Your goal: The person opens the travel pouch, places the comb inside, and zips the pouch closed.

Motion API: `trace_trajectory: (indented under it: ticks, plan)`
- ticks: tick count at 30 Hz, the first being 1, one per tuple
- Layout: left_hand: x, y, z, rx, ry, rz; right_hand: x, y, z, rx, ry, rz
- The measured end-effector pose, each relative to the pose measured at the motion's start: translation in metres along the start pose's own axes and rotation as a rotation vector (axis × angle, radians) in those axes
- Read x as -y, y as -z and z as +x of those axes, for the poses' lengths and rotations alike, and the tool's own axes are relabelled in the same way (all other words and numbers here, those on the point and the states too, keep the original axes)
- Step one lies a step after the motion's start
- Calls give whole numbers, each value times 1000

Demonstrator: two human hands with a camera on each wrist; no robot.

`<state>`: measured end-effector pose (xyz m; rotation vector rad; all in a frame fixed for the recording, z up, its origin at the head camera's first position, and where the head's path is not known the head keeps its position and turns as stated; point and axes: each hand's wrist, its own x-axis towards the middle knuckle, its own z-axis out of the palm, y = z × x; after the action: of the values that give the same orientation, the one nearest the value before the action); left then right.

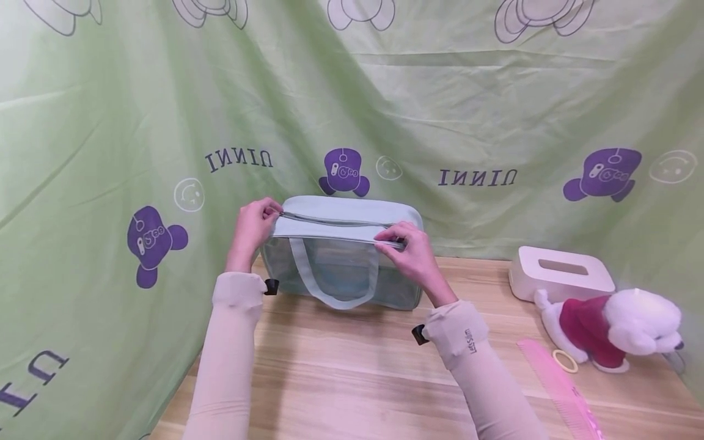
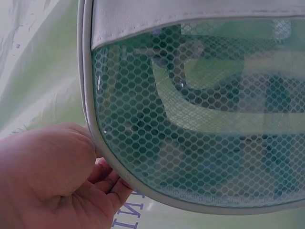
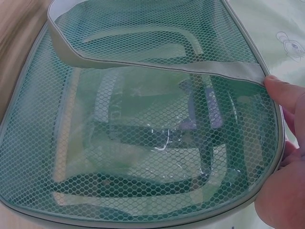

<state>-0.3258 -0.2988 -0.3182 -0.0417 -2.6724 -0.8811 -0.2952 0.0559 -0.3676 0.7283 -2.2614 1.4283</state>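
Observation:
A pale blue-green handbag [image 1: 341, 269] with see-through mesh walls stands on the table, its strap handle [image 1: 335, 302] hanging down the front. Along its top the zipper [image 1: 330, 220] is parted into a narrow slit. My left hand [image 1: 256, 227] pinches the left end of the zipper; in the left wrist view the curled fingers [image 2: 112, 183] are at the bag's piped corner. At the right end of the top, my right hand [image 1: 408, 247] pinches the zipper's front edge. The right wrist view shows the thumb and fingers at the piped rim [image 3: 279, 124]. What lies inside is unclear.
To the right stand a white tissue box [image 1: 561, 275] and a white plush dog [image 1: 610, 330] in a red garment. Nearby lie a pink comb [image 1: 558, 385] and a cream-coloured ring [image 1: 565, 361]. A green printed curtain [image 1: 440, 110] hangs behind the wooden table [image 1: 341, 379].

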Motion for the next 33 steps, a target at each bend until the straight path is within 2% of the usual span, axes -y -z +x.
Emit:
trace_trajectory:
  ticks: [4, 8, 10, 13, 17, 25, 28, 33]
  plan:
    - [-5, -6, -2, -23, -39, 9, 0, 3, -1, 0, -3, 15]
    - [-13, -13, -2, -20, -115, 5, 0, 4, -2, -3, -1, 8]
    - [-19, -17, -2, 22, -160, -4, 0, 5, -3, 0, -5, 0]
    - [-29, -23, -1, 121, -228, -6, 1, 4, -3, 2, -6, 3]
    - [-40, -28, 4, 235, -267, -13, 1, 1, -2, -5, -1, 10]
    - [-60, -35, 12, 449, -265, 39, 0, -1, -4, 2, 3, 0]
    - [-62, -36, 12, 482, -233, 41, 0, -1, -4, -3, 4, 1]
    - [-59, -37, 11, 474, -204, 44, 1, -2, -5, -11, 9, 6]
